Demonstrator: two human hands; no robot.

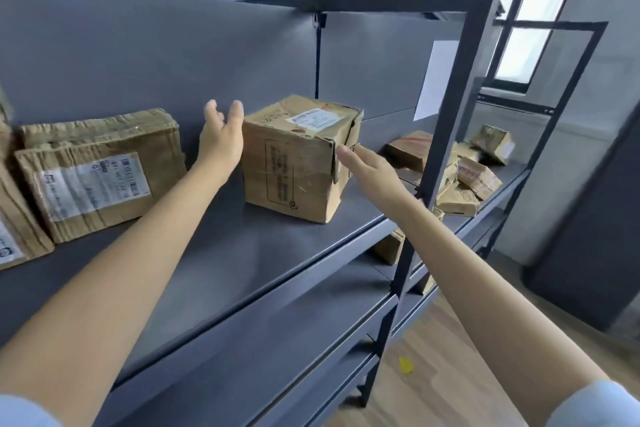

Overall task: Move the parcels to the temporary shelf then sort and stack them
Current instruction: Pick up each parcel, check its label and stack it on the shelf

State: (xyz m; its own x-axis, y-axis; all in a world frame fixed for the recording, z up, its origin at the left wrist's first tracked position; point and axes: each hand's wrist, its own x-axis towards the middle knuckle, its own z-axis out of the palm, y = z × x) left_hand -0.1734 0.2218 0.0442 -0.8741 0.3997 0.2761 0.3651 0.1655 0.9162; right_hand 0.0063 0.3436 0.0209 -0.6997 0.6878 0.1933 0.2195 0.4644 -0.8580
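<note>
We see daylight pouring in from the window at the upper right, blown out to near white with no detail beyond the glass. The grey shelf takes soft, even light, and the box throws only a faint shadow onto the shelf board on its left side. The sheet of paper on the upright glows pale. We notice wide-angle bending: the shelf posts lean and the edges curve outward. The whole picture is slightly soft, and the label print on the left parcel is smeared. The wooden floor at the bottom looks blurred.
</note>
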